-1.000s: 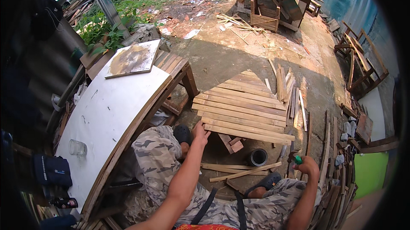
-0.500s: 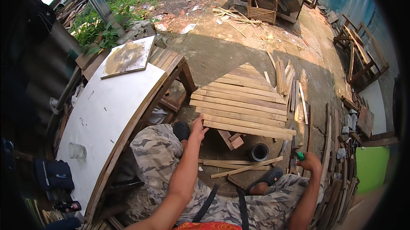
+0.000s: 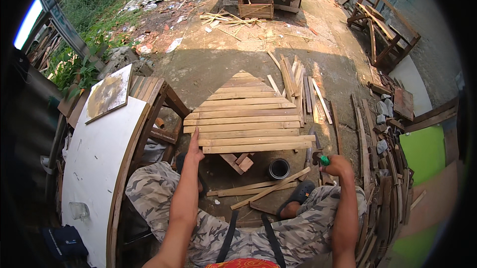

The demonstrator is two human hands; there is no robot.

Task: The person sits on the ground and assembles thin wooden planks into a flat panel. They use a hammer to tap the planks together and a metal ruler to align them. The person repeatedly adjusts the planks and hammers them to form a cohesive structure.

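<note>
A slatted wooden panel (image 3: 248,125), house-shaped with a pointed far end, lies raised in front of me on wooden blocks (image 3: 238,162). My left hand (image 3: 195,144) grips its near left edge, thumb on top and the other fingers mostly hidden. To the right of the panel's near corner, my right hand (image 3: 339,166) is closed around a hammer (image 3: 324,160) with a green grip, its dark head pointing toward the panel but apart from it. Beneath the near edge, a dark round can (image 3: 279,169) stands on the ground. A long blade (image 3: 309,147) lies near the hammer head.
A white-topped table (image 3: 94,168) at my left bears a glass jar (image 3: 78,211) and a stained board (image 3: 110,93). Loose slats (image 3: 293,81) lie beyond the panel, others (image 3: 271,188) between my feet. Scrap wood (image 3: 385,183) lines the right side. A wooden frame (image 3: 382,27) stands farther off.
My view has swung to the right, so everything sits farther left in the picture. My left hand still holds the panel's edge, and the hammer stays in my right hand beside it.
</note>
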